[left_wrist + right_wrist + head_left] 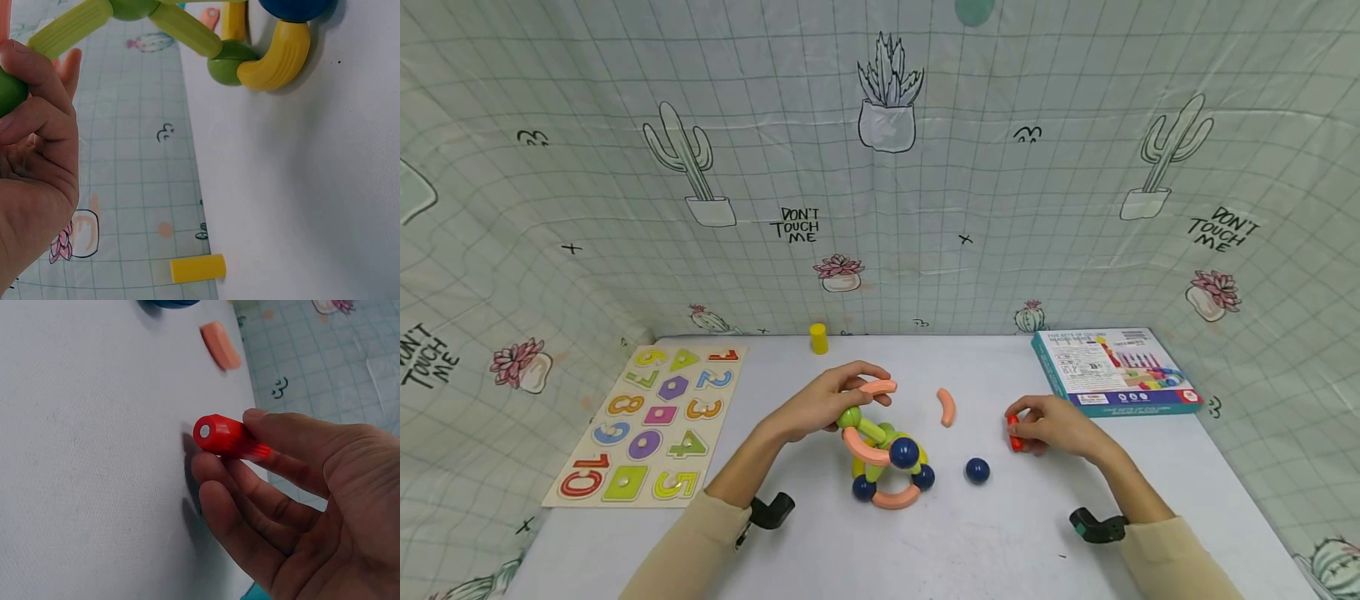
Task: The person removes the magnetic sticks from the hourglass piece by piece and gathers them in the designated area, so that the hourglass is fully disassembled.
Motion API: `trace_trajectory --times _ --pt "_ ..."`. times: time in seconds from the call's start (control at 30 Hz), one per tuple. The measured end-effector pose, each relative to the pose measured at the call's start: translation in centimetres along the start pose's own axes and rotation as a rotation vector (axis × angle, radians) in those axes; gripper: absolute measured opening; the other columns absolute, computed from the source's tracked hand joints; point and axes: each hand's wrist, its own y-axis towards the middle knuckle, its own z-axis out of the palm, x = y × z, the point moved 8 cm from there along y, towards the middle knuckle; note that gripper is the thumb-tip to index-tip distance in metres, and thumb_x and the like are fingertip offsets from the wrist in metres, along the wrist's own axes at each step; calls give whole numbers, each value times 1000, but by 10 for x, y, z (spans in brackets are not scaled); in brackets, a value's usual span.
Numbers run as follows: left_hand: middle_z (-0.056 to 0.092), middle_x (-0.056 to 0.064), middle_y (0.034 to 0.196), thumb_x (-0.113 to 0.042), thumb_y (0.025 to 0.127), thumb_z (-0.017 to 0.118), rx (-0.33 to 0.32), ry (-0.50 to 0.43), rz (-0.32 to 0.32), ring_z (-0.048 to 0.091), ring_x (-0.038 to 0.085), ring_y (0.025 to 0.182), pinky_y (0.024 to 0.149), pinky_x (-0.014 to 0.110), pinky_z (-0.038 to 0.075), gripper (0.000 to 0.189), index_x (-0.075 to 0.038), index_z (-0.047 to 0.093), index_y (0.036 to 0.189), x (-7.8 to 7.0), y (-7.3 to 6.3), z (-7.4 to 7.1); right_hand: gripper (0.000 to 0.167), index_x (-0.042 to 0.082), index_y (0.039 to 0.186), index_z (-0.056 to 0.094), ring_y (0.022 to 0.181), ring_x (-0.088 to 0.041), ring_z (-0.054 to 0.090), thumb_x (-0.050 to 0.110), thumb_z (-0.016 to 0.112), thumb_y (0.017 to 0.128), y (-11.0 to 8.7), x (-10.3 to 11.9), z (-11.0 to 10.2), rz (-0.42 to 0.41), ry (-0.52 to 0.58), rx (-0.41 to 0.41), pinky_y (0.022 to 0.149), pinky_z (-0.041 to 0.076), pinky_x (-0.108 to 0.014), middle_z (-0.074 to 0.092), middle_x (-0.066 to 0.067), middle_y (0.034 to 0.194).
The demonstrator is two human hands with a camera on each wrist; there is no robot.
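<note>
My left hand (827,402) grips the upper left of a structure of magnetic balls and rods, at a green ball (849,418) and the orange curved rod (878,387) on it. Navy balls (904,452), orange rods, and green and yellow pieces (275,65) make up the rest; its base stands on the table. To the right, my right hand (1060,427) pinches a red magnetic rod (228,436) between thumb and fingers, low over the tabletop. The round silvery magnet in its end shows in the right wrist view.
A loose navy ball (977,471) and an orange curved rod (947,407) lie between the hands. Behind stands a yellow cylinder (818,339). A number puzzle board (651,425) lies left, a flat box (1116,371) back right. A patterned cloth hangs behind the table.
</note>
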Motion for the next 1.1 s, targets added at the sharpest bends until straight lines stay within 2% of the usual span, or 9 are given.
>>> trace_trajectory --times 0.5,0.7,0.8,0.93,1.1 --pt "72 3 113 -14 105 50 -1 7 14 27 12 47 43 22 25 35 -16 55 140 -2 0 0 33 3 120 66 64 -23 64 24 70 95 -4 2 -6 12 -2 29 62 56 -36 66 -6 78" --pt "72 3 114 -14 105 50 0 11 13 27 12 47 44 22 25 35 -18 55 139 -3 0 -1 36 2 124 65 69 -25 65 23 69 96 -3 6 -9 -22 18 54 65 57 -38 66 -8 83" --pt "72 3 114 -14 105 49 -3 10 16 27 12 47 44 22 25 34 -18 56 139 -4 -1 -2 40 3 131 62 77 -25 66 25 66 98 11 12 -14 -45 51 24 70 58 -37 67 -11 94" --pt "72 3 114 -14 105 50 -6 4 11 27 12 47 43 22 25 33 -18 57 138 -3 -2 -3 45 3 138 58 88 -26 69 27 63 100 46 29 -17 -77 109 -34 76 58 -37 68 -15 106" --pt "72 6 116 -16 106 50 9 -5 -5 27 13 47 43 23 25 35 -14 55 140 0 0 1 44 3 140 57 89 -25 69 22 63 101 89 41 -9 -52 137 -65 76 58 -36 70 -16 109"
